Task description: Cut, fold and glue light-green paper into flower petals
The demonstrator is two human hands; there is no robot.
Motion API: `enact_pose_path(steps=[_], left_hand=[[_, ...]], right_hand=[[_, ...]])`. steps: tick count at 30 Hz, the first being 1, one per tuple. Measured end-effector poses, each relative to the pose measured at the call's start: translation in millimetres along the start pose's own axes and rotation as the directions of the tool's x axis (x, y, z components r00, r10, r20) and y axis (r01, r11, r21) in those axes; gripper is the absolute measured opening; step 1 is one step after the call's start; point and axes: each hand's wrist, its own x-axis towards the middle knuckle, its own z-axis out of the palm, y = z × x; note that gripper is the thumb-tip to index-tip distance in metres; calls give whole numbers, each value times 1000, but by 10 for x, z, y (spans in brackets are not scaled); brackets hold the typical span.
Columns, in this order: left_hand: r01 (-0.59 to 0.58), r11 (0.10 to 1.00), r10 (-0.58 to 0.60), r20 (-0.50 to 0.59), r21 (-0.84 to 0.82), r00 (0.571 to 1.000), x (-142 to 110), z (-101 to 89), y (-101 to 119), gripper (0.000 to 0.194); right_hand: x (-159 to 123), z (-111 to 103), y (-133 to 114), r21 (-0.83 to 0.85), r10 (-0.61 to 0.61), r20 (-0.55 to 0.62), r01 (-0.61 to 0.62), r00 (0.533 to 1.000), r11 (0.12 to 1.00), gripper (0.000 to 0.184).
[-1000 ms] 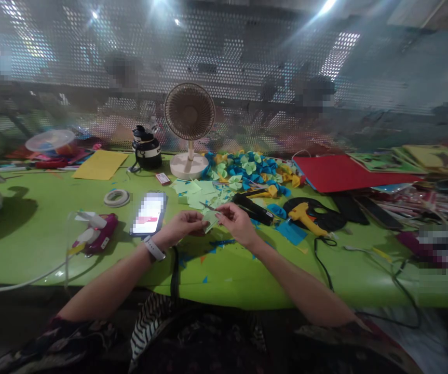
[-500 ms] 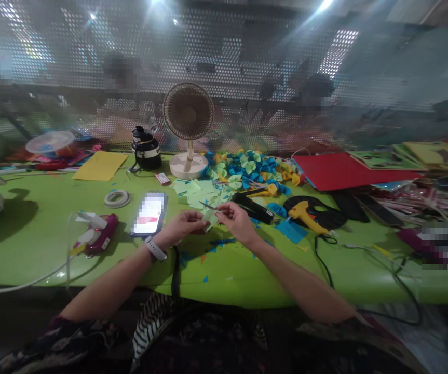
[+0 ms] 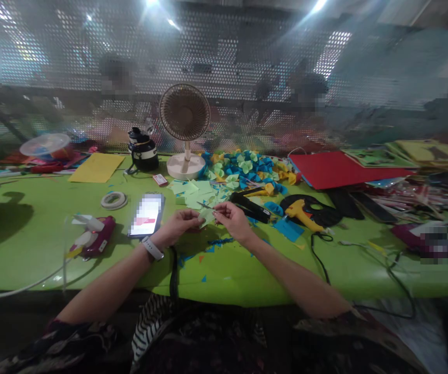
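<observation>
My left hand (image 3: 180,227) is closed, pinching a small piece of light green paper (image 3: 207,217) over the middle of the table. My right hand (image 3: 234,224) is closed at the paper's other side, its fingers around a thin, dark, pointed tool (image 3: 202,205) that looks like a scissors blade or a stick. The tool's tip points left, just above the paper. Loose light green paper pieces (image 3: 196,193) lie behind my hands. Beyond them is a heap of folded paper flowers (image 3: 245,165) in green, blue and yellow.
Left of my hands lie a lit phone (image 3: 146,215), a tape roll (image 3: 113,200) and a purple power strip (image 3: 99,239). A fan (image 3: 186,166) stands behind. To the right are a black stapler-like tool (image 3: 250,208), a yellow glue gun (image 3: 303,214) and red card (image 3: 348,170).
The whole view has shifted slightly left. My hands keep hold of the paper and the pointed tool; the paper appears tilted a little flatter.
</observation>
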Motion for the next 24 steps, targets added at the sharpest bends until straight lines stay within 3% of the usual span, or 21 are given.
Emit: enact_pose_path(steps=[4,6,9,10,12,15,18,22,24], left_hand=[[-16,1000,16,-41,-2,999,0,-45,50,38],[-32,999,30,-79,-29,996,1,-80,88,37],[-46,996,38,-121,-72,992,6,-130,136,37],[-48,996,37,-127,-80,991,9,-142,145,37],[-51,994,38,-132,-92,991,15,-159,155,37],[-70,991,55,-132,-111,990,13,-169,161,37],[-97,985,77,-134,-145,988,-5,-175,184,36],[-137,972,107,-156,-192,982,-26,-185,228,36],[-132,973,102,-159,-192,982,-20,-187,231,38]], right_hand=[[-20,-114,-105,-176,-47,2,47,999,983,24],[-55,-190,-201,-348,-49,175,108,983,931,23],[-122,-243,-315,-535,37,538,307,842,787,27],[-142,-238,-332,-569,67,599,365,798,737,25],[-172,-207,-336,-621,119,636,413,762,666,21],[-182,-168,-302,-662,143,604,394,784,638,20],[-139,-196,-264,-658,67,523,353,850,666,17],[28,-264,-216,-607,-34,235,174,971,776,12],[156,-262,-188,-620,-50,102,103,994,778,12]])
